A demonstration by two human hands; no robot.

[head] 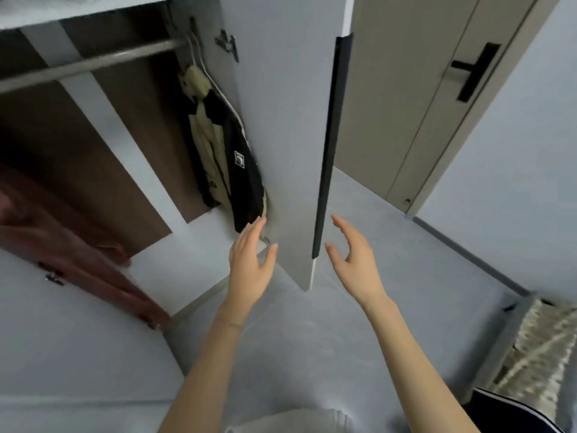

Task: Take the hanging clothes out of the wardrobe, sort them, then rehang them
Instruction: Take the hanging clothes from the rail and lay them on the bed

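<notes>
Inside, one black-and-beige jacket (225, 157) hangs (far right of the rail (93, 62)); both grips, left hand (249, 264) and right hand (356, 260), released.

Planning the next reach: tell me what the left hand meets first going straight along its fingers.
Probably the hem of the black-and-beige jacket, just above the fingertips of the left hand; depth is unclear.

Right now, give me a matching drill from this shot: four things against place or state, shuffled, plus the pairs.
1 black-and-beige jacket
2 rail
3 reddish garment
4 right hand

A lower left of the view
B open, holds nothing, just right of the wardrobe door edge
C hangs at the rail's right end
D grey, mostly bare

Pairs: 1-C, 2-D, 3-A, 4-B
</notes>
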